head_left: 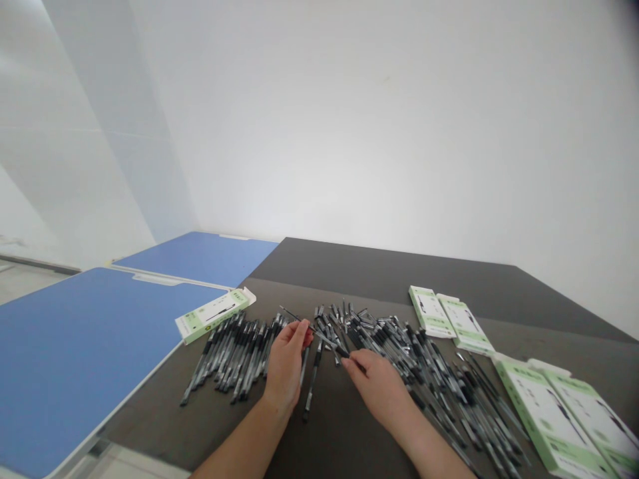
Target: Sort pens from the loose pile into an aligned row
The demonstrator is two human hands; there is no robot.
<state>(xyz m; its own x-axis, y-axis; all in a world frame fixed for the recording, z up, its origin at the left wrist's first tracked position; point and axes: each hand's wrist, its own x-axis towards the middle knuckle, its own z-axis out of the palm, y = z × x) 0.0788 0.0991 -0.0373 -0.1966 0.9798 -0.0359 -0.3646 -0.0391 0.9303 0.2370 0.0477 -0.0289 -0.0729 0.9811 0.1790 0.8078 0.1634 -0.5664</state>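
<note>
My left hand [285, 366] pinches a thin black gel pen [297, 318] between its fingertips, at the middle of the dark tabletop [234, 432]. My right hand [377, 389] holds another black pen [337, 346] between thumb and forefinger, its far end close to my left fingertips. A loose pile of black pens [234, 356] lies left of my left hand. A larger heap of the same pens [439, 379] spreads beyond and right of my right hand. A single pen [313, 382] lies apart between my hands.
Several white-and-green pen boxes lie around the pens: one [214, 316] at the left, two [446, 316] at the far side, and two [559, 416] at the right. Blue tabletops [84, 359] adjoin on the left, and a white wall rises behind.
</note>
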